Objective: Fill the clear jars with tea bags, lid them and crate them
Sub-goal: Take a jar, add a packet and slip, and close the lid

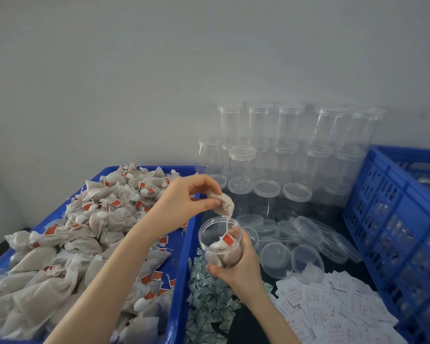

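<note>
Early days on this jar imo: left hand (184, 197) pinches a tea bag (225, 204) right over the open clear jar (221, 242), which the right hand (238, 266) grips beside the blue tray's (184, 244) right rim. Few bags inside; lidding and the crate (372, 219) are left.
</note>
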### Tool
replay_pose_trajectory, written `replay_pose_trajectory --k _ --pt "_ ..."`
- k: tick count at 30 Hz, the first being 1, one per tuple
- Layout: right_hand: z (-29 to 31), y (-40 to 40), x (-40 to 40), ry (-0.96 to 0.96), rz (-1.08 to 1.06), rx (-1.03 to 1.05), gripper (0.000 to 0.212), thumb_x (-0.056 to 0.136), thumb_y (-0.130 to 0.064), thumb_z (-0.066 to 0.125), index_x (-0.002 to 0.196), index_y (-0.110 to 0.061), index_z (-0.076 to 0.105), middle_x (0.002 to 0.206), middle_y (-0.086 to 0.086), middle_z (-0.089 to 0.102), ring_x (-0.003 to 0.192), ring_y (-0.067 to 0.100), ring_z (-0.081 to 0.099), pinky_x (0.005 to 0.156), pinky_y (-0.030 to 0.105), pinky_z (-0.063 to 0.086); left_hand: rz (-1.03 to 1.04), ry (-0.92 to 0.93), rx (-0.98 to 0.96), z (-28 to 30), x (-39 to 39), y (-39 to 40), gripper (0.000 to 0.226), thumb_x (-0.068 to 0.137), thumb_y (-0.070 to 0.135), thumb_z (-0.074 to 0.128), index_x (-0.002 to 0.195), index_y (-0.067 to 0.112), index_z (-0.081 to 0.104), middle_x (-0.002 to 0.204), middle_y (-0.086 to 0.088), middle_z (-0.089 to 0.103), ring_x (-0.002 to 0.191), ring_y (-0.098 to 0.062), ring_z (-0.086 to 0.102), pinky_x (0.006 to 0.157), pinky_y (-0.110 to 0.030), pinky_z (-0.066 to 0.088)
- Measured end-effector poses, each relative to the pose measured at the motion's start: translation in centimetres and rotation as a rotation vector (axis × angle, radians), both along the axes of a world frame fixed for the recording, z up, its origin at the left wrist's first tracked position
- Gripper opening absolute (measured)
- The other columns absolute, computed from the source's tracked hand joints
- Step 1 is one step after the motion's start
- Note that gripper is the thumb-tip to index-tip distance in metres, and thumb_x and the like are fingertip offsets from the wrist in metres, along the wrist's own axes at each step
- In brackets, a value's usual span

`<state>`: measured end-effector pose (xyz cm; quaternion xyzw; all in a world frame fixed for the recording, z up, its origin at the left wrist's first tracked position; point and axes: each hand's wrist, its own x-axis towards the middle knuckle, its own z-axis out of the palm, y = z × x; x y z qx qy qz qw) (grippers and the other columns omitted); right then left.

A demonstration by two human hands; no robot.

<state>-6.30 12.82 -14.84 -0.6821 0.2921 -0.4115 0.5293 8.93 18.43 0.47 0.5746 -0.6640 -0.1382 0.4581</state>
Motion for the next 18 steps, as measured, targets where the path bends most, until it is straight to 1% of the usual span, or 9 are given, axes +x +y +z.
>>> replay_pose_trajectory --k 3,7,9,11,12,13,15,16,18 --pt "0.3 0.1 -0.4 -0.034 -0.003 -0.002 0.086 0.050 -0.024 0.092 0.124 -0.035 0.049 0.116 -0.020 0.060 0.104 0.003 0.063 0.081 0.013 0.050 -0.011 -0.038 0.060 -1.3 0.0 -0.3 0.021 0.080 0.012 0.074 0.086 0.030 0.066 0.088 0.019 0.068 0.087 0.000 0.064 0.077 -0.010 0.049" --pt "0.5 -0.1 -0.6 -0.046 -0.008 -0.006 0.086 0.050 -0.027 0.092 0.124 -0.039 0.049 0.114 -0.021 0.064 0.105 0.008 0.066 0.084 0.023 0.055 -0.047 -0.077 0.136 -2.4 -0.7 -0.8 0.022 0.082 0.014 0.074 0.087 0.033 0.064 0.089 0.017 0.068 0.088 0.000 0.065 0.077 -0.013 0.051" --pt "0.5 -0.1 -0.7 -0.045 -0.022 -0.015 0.085 0.049 -0.031 0.091 0.121 -0.047 0.048 0.116 -0.020 0.062 0.106 0.008 0.065 0.087 0.027 0.056 -0.012 -0.240 0.198 -3.1 -1.3 -1.1 0.020 0.084 0.018 0.071 0.091 0.033 0.060 0.091 0.013 0.068 0.089 -0.001 0.064 0.080 -0.019 0.053" --pt "0.3 -0.2 -0.8 -0.037 -0.028 -0.034 0.084 0.049 -0.031 0.091 0.116 -0.055 0.046 0.114 -0.023 0.062 0.105 0.007 0.065 0.084 0.024 0.055 0.086 -0.474 0.221 -3.4 -1.9 -1.5 0.013 0.087 0.020 0.067 0.096 0.028 0.063 0.096 0.011 0.068 0.090 -0.005 0.063 0.083 -0.029 0.053" --pt "0.1 -0.3 -0.9 -0.029 -0.030 -0.043 0.084 0.050 -0.029 0.091 0.116 -0.057 0.046 0.113 -0.022 0.063 0.105 0.007 0.065 0.083 0.022 0.055 0.119 -0.540 0.213 -3.3 -2.2 -1.6 0.010 0.088 0.020 0.065 0.096 0.026 0.067 0.098 0.009 0.069 0.090 -0.006 0.062 0.084 -0.032 0.053" --pt "-0.1 -0.4 -1.0 -0.021 -0.038 -0.046 0.085 0.051 -0.027 0.091 0.118 -0.055 0.047 0.113 -0.020 0.064 0.105 0.008 0.065 0.083 0.022 0.055 0.119 -0.570 0.215 -3.1 -2.6 -1.8 0.011 0.089 0.020 0.064 0.097 0.025 0.071 0.098 0.009 0.070 0.090 -0.007 0.062 0.085 -0.032 0.052" --pt "-0.5 -0.6 -1.4 -0.025 -0.048 -0.036 0.089 0.052 -0.022 0.091 0.127 -0.042 0.047 0.116 -0.011 0.067 0.107 0.014 0.067 0.086 0.029 0.056 0.056 -0.634 0.324 -3.1 -3.6 -2.1 0.019 0.090 0.021 0.062 0.101 0.029 0.075 0.097 0.008 0.072 0.088 -0.009 0.064 0.084 -0.031 0.052" --pt "-0.7 -0.6 -1.6 -0.026 -0.043 -0.034 0.090 0.053 -0.019 0.090 0.131 -0.036 0.046 0.118 -0.007 0.067 0.108 0.015 0.067 0.088 0.032 0.057 0.016 -0.694 0.396 -3.2 -4.2 -2.2 0.022 0.089 0.021 0.060 0.101 0.031 0.076 0.093 0.006 0.073 0.086 -0.013 0.064 0.080 -0.031 0.052" --pt "-1.0 -0.5 -1.9 -0.014 -0.032 -0.052 0.090 0.055 -0.015 0.088 0.133 -0.031 0.046 0.121 -0.004 0.066 0.109 0.014 0.066 0.086 0.028 0.057 -0.022 -0.832 0.469 -3.6 -5.3 -2.6 0.024 0.089 0.019 0.056 0.097 0.029 0.076 0.078 0.003 0.067 0.078 -0.020 0.058 0.068 -0.030 0.045"
